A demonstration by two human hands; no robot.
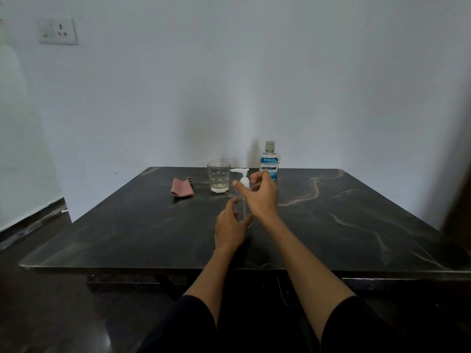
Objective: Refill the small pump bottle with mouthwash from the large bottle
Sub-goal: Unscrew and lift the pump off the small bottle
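The small clear pump bottle (240, 206) stands upright on the dark marble table (331, 225), its white pump head (240, 171) pointing left. My left hand (229, 229) holds the bottle's lower body between thumb and fingers. My right hand (261, 196) reaches over from the right, with thumb and fingers curled round the white pump collar. The large mouthwash bottle (269, 163), blue label and capped, stands upright at the table's far edge, just behind my right hand.
A clear drinking glass (218, 175) stands just left of the pump bottle. A folded pink cloth (182, 187) lies further left. A white wall rises directly behind the table, with a socket plate (58, 31) high on the left.
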